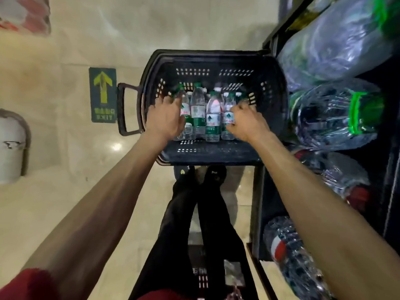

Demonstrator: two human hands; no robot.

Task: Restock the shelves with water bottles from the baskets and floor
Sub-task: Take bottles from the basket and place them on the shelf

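Small clear green-labelled plastic water bottles [198, 111] are laid in the dark perforated plastic basket [216, 61]. The left hand [166, 120] is spread over them, fingers straight; the right hand [246, 123] is curled round the rightmost bottle [227, 120]. Each (light, slick, dentable, it is judged) is best gripped at the label.

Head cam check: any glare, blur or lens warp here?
Head view: a bright glare spot on the glossy beige floor; the large clear plastic jugs smear with blur; wide-angle warp stretches both forearms; the small clear water bottles with green labels in the dark plastic basket look fairly sharp.
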